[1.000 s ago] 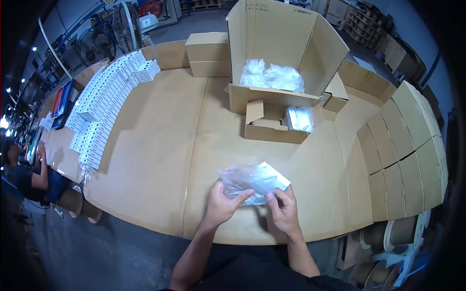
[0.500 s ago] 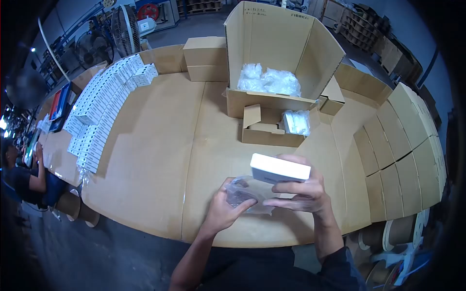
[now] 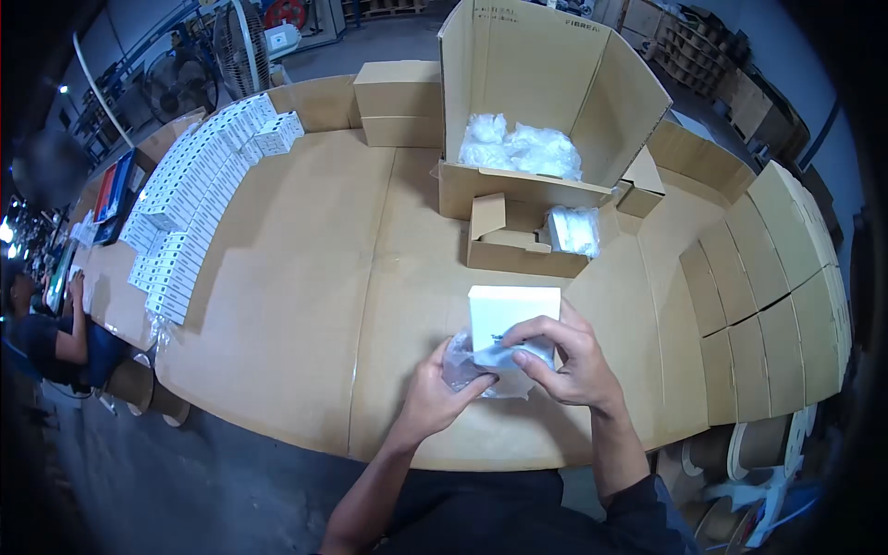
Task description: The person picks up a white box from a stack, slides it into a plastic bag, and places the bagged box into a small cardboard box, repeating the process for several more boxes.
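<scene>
under r hand (image 3: 572, 365), wht box (image 3: 515, 313), face twd cam, long axis unclear

Dim workshop, grey floor (image 3: 231, 462). Bluish wall (image 3: 828, 148) at right. Fans (image 3: 239, 51) behind cardboard-covered table (image 3: 287, 277); red wheel (image 3: 285, 13) near them. Spools (image 3: 763, 444) below right edge. Small bright lights (image 3: 9, 233) far left.

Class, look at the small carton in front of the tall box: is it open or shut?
Open: the small carton has a flap standing up, and its inside shows beside a wrapped packet.
</scene>
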Tool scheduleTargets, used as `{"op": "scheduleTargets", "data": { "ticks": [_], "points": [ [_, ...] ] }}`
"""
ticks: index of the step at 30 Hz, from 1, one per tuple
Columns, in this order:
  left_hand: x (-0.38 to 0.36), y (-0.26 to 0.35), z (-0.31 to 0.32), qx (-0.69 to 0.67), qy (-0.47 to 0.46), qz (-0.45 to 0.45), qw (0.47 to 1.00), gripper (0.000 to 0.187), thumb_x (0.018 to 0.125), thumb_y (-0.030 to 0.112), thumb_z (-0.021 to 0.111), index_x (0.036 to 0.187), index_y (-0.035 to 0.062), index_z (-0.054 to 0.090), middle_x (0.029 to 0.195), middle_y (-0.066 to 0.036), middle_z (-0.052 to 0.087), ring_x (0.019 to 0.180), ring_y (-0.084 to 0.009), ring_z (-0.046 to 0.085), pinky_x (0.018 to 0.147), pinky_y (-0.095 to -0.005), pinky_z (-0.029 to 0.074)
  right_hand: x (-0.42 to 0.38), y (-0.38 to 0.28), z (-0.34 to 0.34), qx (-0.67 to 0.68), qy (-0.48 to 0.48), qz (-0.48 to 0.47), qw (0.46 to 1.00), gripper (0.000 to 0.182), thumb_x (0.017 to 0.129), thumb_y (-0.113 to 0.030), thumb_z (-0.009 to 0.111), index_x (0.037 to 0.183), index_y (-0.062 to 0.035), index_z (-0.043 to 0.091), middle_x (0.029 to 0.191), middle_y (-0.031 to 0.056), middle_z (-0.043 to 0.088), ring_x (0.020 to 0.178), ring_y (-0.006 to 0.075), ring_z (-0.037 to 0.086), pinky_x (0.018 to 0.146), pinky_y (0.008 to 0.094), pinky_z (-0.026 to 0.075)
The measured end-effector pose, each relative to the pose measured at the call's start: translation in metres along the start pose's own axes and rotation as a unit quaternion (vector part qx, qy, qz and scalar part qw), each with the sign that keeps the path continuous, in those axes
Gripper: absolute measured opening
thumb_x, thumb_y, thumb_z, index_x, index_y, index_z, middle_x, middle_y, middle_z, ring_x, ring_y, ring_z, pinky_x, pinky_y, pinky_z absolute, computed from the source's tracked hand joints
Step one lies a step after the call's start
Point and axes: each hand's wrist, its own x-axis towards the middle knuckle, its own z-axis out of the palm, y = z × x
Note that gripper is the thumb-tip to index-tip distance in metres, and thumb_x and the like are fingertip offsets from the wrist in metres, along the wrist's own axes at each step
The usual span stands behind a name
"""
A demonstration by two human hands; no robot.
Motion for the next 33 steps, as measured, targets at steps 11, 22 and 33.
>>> {"op": "scheduleTargets", "data": {
  "ticks": [11, 22, 33],
  "points": [
    [0.000, 0.007, -0.010, -0.033, -0.052, -0.007, 0.998, 0.056, 0.092, 0.011, 0.077, 0.140, -0.0043, 0.052, 0.123, -0.010, 0.068, 0.114, -0.0159, 0.064, 0.101, -0.0330, 0.051, -0.006, 0.029, 0.013, 0.166, -0.103, 0.053, 0.979, 0.060, 0.089, -0.043, 0.063, 0.138, -0.0080, 0.061, 0.134, 0.0214, 0.052, 0.125, 0.0368, 0.052, 0.111, 0.0452, 0.039],
    [0.006, -0.023, -0.006, -0.235, 0.080, -0.001, 0.969, 0.036, 0.107, 0.019, 0.058, 0.135, -0.0024, 0.052, 0.124, -0.008, 0.065, 0.113, -0.0124, 0.061, 0.098, -0.0302, 0.050, -0.033, 0.054, 0.058, 0.280, 0.126, 0.061, 0.950, 0.047, 0.082, -0.003, 0.081, 0.125, -0.0058, 0.062, 0.152, 0.0189, 0.042, 0.127, 0.0247, 0.057, 0.103, 0.0381, 0.052],
    [0.014, -0.030, -0.007, -0.214, 0.082, 0.022, 0.973, 0.039, 0.111, 0.027, 0.050, 0.137, -0.0019, 0.050, 0.123, -0.008, 0.065, 0.112, -0.0135, 0.062, 0.097, -0.0304, 0.051, -0.035, 0.058, 0.077, 0.432, 0.203, 0.132, 0.869, 0.040, 0.090, 0.007, 0.073, 0.125, 0.0040, 0.054, 0.131, 0.0148, 0.059, 0.114, 0.0155, 0.062, 0.100, 0.0297, 0.054]
  ]
}}
